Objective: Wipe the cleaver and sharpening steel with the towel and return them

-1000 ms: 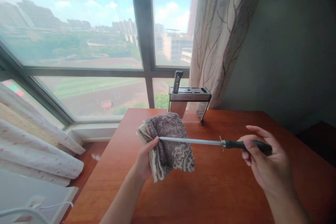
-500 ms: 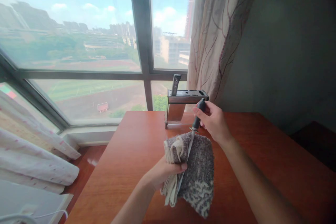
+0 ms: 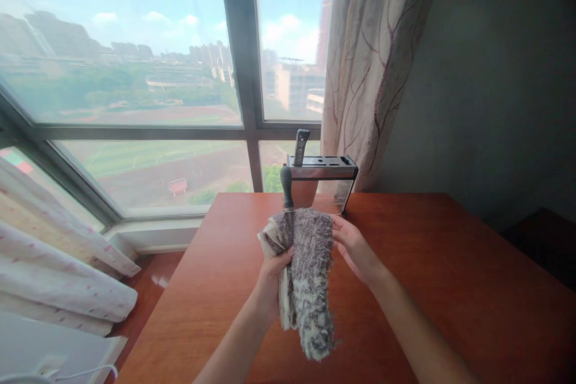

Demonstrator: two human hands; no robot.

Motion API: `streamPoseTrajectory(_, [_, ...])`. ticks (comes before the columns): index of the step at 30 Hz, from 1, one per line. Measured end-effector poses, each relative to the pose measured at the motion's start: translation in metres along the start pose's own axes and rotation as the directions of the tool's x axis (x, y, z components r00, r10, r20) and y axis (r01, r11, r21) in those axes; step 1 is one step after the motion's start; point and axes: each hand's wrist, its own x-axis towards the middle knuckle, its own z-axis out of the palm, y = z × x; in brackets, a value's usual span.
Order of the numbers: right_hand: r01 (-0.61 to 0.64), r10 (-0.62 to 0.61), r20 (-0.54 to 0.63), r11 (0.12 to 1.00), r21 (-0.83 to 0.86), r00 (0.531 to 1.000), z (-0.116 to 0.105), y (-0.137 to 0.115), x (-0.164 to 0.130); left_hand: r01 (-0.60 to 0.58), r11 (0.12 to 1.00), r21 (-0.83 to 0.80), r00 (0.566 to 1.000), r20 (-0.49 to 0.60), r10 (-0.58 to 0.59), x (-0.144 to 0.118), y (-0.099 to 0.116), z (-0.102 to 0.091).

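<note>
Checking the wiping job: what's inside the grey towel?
The sharpening steel's black handle sticks up out of the grey towel; its rod is wrapped and hidden. Left hand grips the bundle.

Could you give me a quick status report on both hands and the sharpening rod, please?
Left hand grips the grey cloth around the sharpening rod, handle up. Right hand touches the cloth's edge. Knife block stands just behind.

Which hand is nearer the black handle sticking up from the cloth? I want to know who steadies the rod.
Left. The left hand grips the cloth just below the black handle; the right hand touches the cloth's far edge, off to the right.
</note>
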Motion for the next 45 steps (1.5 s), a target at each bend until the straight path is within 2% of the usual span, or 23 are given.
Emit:
streamPoseTrajectory(1, [-0.057, 0.051, 0.105, 0.997, 0.058, 0.993, 0.001, 0.009, -0.009, -0.016, 1.0, -0.003, 1.0, -0.01, 0.016, 0.001, -0.001, 0.0])
streamPoseTrajectory(4, [-0.238, 0.183, 0.228, 0.94, 0.245, 0.956, 0.007, 0.031, -0.029, -0.102, 0.995, 0.018, 0.994, -0.044, 0.103, 0.006, -0.005, 0.003])
streamPoseTrajectory(6, [-0.326, 0.258, 0.234, 0.886, 0.329, 0.937, 0.013, 0.04, -0.034, -0.16, 0.982, 0.101, 0.985, -0.046, 0.165, 0.01, -0.007, 0.004])
streamPoseTrajectory(8, [-0.317, 0.267, 0.183, 0.88, 0.355, 0.946, 0.019, 0.046, -0.034, -0.267, 0.925, 0.269, 0.961, -0.003, 0.278, 0.015, -0.007, 0.004])
streamPoseTrajectory(10, [-0.217, 0.198, 0.091, 0.928, 0.304, 0.976, 0.025, 0.049, -0.031, -0.432, 0.759, 0.486, 0.891, 0.098, 0.444, 0.019, -0.005, 0.004])
streamPoseTrajectory(12, [-0.089, 0.09, -0.005, 0.985, 0.15, 0.996, 0.031, 0.048, -0.028, -0.556, 0.494, 0.669, 0.787, 0.232, 0.572, 0.022, -0.003, 0.003])
streamPoseTrajectory(14, [-0.003, 0.0, -0.062, 0.999, -0.052, 0.998, 0.037, 0.046, -0.025, -0.583, 0.246, 0.774, 0.71, 0.338, 0.617, 0.026, -0.004, 0.003])
streamPoseTrajectory(16, [0.044, -0.065, -0.091, 0.976, -0.213, 0.994, 0.041, 0.041, -0.023, -0.552, 0.086, 0.83, 0.687, 0.394, 0.611, 0.029, -0.007, 0.003])
streamPoseTrajectory(18, [0.076, -0.124, -0.147, 0.953, -0.293, 0.981, 0.044, 0.036, -0.021, -0.532, -0.037, 0.846, 0.674, 0.45, 0.586, 0.03, -0.012, 0.004])
streamPoseTrajectory(20, [0.088, -0.164, -0.225, 0.945, -0.314, 0.961, 0.045, 0.032, -0.019, -0.553, -0.158, 0.818, 0.64, 0.539, 0.548, 0.026, -0.015, 0.008])
streamPoseTrajectory(22, [0.092, -0.176, -0.282, 0.953, -0.287, 0.943, 0.042, 0.028, -0.017, -0.604, -0.231, 0.763, 0.6, 0.626, 0.499, 0.017, -0.014, 0.012])
streamPoseTrajectory(24, [0.094, -0.165, -0.297, 0.966, -0.24, 0.94, 0.036, 0.027, -0.017, -0.656, -0.2, 0.728, 0.592, 0.66, 0.462, 0.007, -0.01, 0.016])
streamPoseTrajectory(27, [0.082, -0.134, -0.277, 0.978, -0.193, 0.951, 0.026, 0.024, -0.019, -0.699, -0.017, 0.715, 0.63, 0.628, 0.457, -0.004, 0.001, 0.017])
streamPoseTrajectory(32, [0.088, -0.121, -0.139, 0.97, -0.226, 0.983, 0.025, 0.014, -0.024, -0.67, 0.344, 0.657, 0.702, 0.412, 0.581, 0.007, 0.028, 0.019])
streamPoseTrajectory(36, [0.015, -0.034, -0.076, 0.971, -0.238, 0.997, 0.03, 0.013, -0.031, -0.604, 0.556, 0.571, 0.788, 0.324, 0.523, 0.025, 0.048, 0.029])
streamPoseTrajectory(40, [-0.008, -0.006, -0.059, 0.971, -0.237, 0.998, 0.028, 0.017, -0.038, -0.549, 0.695, 0.464, 0.836, 0.318, 0.448, 0.035, 0.057, 0.032])
streamPoseTrajectory(42, [-0.024, 0.013, -0.044, 0.971, -0.236, 0.999, 0.028, 0.019, -0.043, -0.55, 0.732, 0.403, 0.834, 0.309, 0.457, 0.039, 0.06, 0.031])
streamPoseTrajectory(45, [-0.068, 0.064, -0.028, 0.972, -0.223, 0.998, 0.031, 0.023, -0.052, -0.594, 0.738, 0.319, 0.804, 0.264, 0.533, 0.045, 0.068, 0.031])
